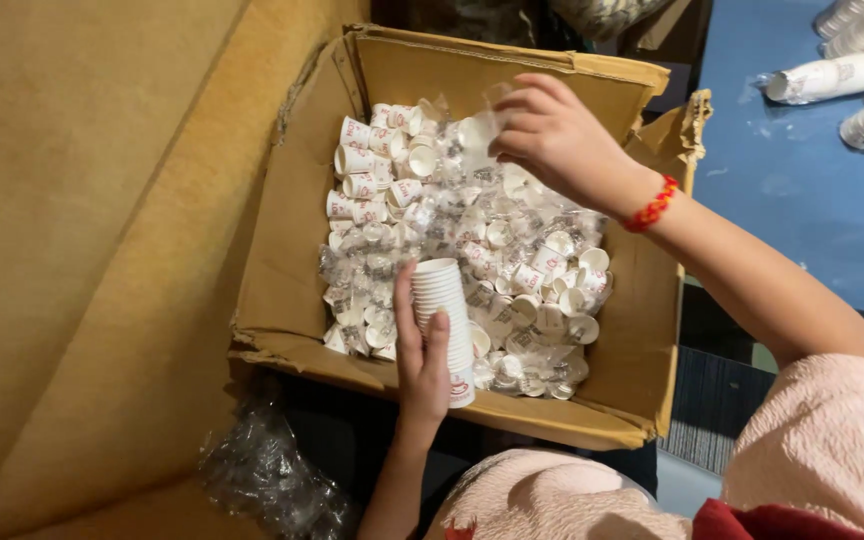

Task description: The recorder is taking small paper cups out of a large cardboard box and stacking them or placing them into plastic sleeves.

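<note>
Fingers, left hand [424, 360]: curled round a nested stack of paper cups [446, 325], thumb on one side and fingertips on the other; the stack was held upright over the near part of the cardboard box [282, 290].
Fingers, right hand [552, 135]: pinched shut on a clear plastic wrapper [487, 120] near the far wall of the cardboard box; whether a cup sat inside the pinch could not be told.
Loose cups [472, 240]: small white cups with red print, heaped inside the cardboard box, mixed with crumpled clear film.
Handling, judged: stack light and thin-walled, likely to crush under a hard squeeze and to slide apart if tipped; best gripped round its middle, as it was.
Wristband [652, 205]: red, on the right wrist, above the right wall of the cardboard box.
Crumpled plastic [267, 475]: outside the cardboard box, below its near left corner.
Sleeved cup stacks [837, 75]: on a blue surface, well beyond the right wall of the cardboard box.
</note>
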